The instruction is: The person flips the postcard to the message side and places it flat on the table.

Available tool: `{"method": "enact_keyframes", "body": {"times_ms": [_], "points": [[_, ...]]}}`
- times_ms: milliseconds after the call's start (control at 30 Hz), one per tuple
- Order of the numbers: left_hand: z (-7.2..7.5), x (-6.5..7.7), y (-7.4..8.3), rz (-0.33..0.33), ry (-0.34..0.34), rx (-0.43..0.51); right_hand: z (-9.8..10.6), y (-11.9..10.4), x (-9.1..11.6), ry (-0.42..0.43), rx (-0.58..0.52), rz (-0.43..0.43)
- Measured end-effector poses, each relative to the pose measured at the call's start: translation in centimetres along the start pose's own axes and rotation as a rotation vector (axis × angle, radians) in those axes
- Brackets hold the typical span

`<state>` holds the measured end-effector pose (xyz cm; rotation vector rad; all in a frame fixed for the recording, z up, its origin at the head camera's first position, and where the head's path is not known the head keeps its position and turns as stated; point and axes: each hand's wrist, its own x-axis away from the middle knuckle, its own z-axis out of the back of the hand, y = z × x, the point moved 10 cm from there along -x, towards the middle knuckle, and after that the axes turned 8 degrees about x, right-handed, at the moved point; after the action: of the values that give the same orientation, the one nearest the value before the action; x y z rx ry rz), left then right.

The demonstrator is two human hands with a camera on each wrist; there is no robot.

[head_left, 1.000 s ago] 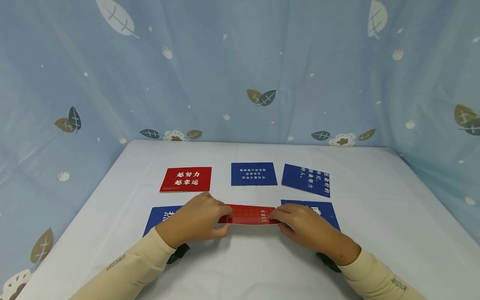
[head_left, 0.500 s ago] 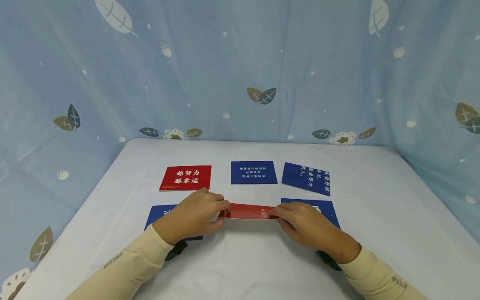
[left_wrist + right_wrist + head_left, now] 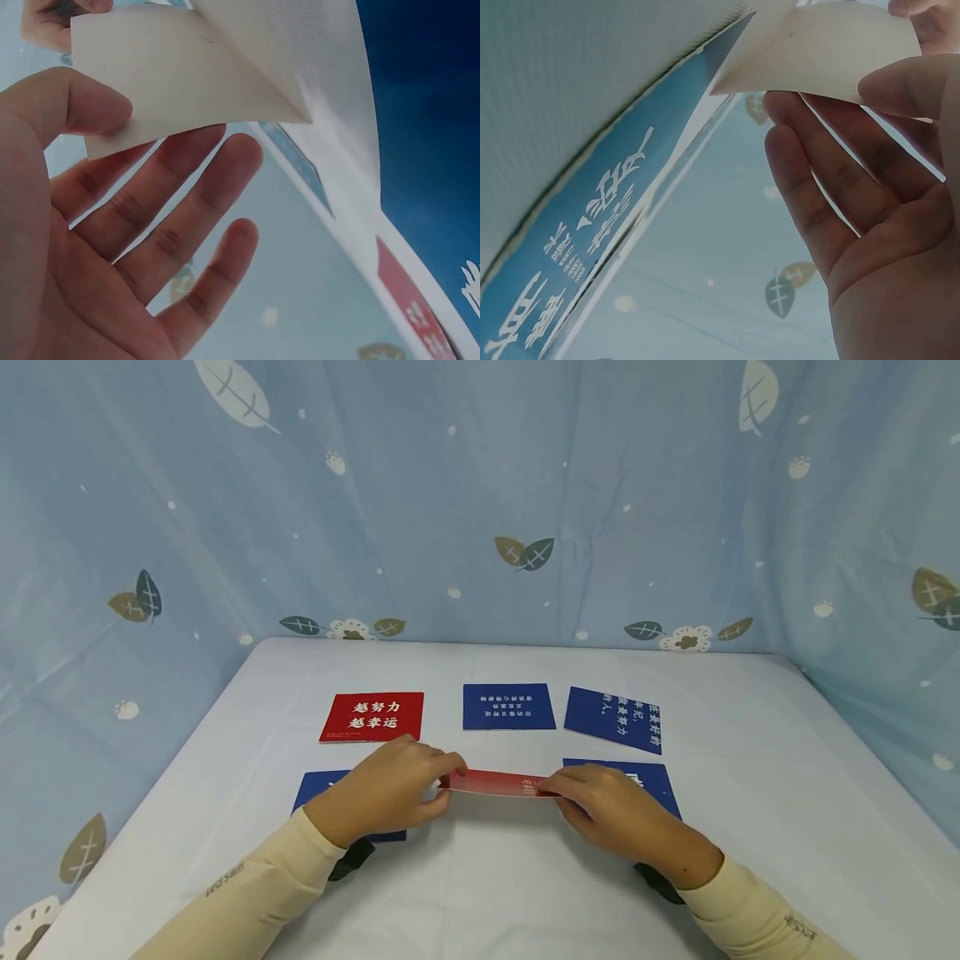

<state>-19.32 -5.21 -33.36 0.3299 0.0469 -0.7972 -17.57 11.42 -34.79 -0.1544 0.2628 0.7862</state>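
Note:
A red card (image 3: 491,782) with white characters is held up between both hands, above the middle of the table. My left hand (image 3: 386,789) pinches its left end, and my right hand (image 3: 615,806) pinches its right end. From below, in the left wrist view, the card's pale underside (image 3: 157,82) shows, with the thumb pressed to it and the fingers behind. The right wrist view has the same pale underside (image 3: 832,52), slightly bowed. Under the left hand lies a partly hidden blue card (image 3: 318,783); another blue card (image 3: 652,781) is partly covered by the right hand.
Farther back on the white table (image 3: 750,718) lie a red card (image 3: 372,717), a blue card (image 3: 508,707) and a slanted blue card (image 3: 615,718). A blue leaf-patterned curtain (image 3: 450,485) surrounds the table's back and sides.
The card's near edge has risen, so less of its red face shows from the head. My left hand has shifted slightly left, uncovering more of the blue card below; the right hand barely moved.

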Motion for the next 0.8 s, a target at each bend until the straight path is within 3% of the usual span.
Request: {"method": "enact_keyframes", "body": {"times_ms": [300, 567, 800], "points": [[-0.16, -0.06, -0.08, 0.042, -0.015, 0.093, 0.47, -0.35, 0.04, 0.049, 0.007, 0.036], [0.09, -0.16, 0.40, 0.009, 0.019, 0.054, 0.66, -0.29, 0.03, 0.060, -0.008, 0.046], [-0.12, -0.24, 0.08, 0.046, 0.010, 0.082, 0.94, -0.32, -0.01, 0.072, -0.015, 0.040]]}}
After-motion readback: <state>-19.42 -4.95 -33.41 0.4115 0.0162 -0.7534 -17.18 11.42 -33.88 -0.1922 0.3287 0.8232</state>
